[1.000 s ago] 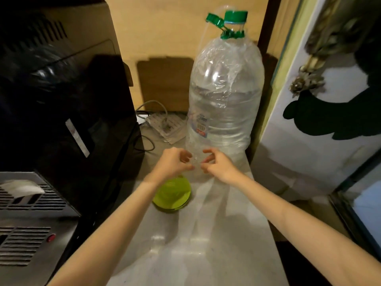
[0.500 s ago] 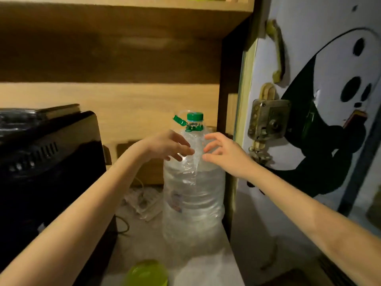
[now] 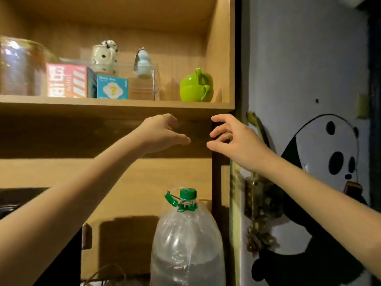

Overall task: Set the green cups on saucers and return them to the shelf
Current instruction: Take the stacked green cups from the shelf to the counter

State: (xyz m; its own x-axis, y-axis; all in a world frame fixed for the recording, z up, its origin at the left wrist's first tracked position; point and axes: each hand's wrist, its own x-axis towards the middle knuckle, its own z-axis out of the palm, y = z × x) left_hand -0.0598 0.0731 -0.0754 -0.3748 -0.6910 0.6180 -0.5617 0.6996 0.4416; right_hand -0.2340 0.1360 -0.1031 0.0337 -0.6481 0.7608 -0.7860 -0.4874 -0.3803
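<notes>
Two green cups (image 3: 195,87) sit stacked, the upper one upside down on the lower, at the right end of the wooden shelf (image 3: 115,105). My left hand (image 3: 160,133) and my right hand (image 3: 231,139) are raised side by side just below the shelf's front edge, under the cups. Both hands hold nothing, with fingers spread and curled. The green saucers are out of view.
On the shelf stand a glass jar (image 3: 20,67), a red box (image 3: 66,80), a blue box (image 3: 112,86), a clear case with two figurines (image 3: 142,62). A big water bottle with a green cap (image 3: 186,238) stands below. A panda-painted door (image 3: 321,162) is on the right.
My view has tilted up from the counter to the shelf. Both hands rose from beside the bottle neck to just under the shelf edge. The saucers dropped out of sight.
</notes>
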